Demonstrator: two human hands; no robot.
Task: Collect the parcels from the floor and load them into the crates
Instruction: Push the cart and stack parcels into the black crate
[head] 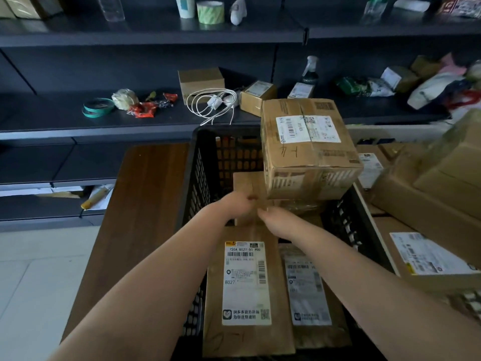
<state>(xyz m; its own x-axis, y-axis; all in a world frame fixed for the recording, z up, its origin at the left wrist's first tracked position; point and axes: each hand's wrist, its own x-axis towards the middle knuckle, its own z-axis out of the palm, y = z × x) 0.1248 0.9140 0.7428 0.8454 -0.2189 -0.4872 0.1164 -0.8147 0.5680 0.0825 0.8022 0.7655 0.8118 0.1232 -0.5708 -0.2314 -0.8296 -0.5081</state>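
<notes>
Both forearms are reaching in from the bottom edge over the black crate point(197, 178), which is sitting on a wooden table point(145, 204). Big taped carton point(309, 149) is riding high at the crate's far right, resting on other parcels. Long flat parcel point(247, 282) with the B027 label is lying along the crate, second labelled parcel point(309, 290) just beside it. Left hand point(235, 207) and right hand point(276, 221) are meeting at the flat parcel's far end, fingers curled onto the cardboard; exact grip: cannot tell.
</notes>
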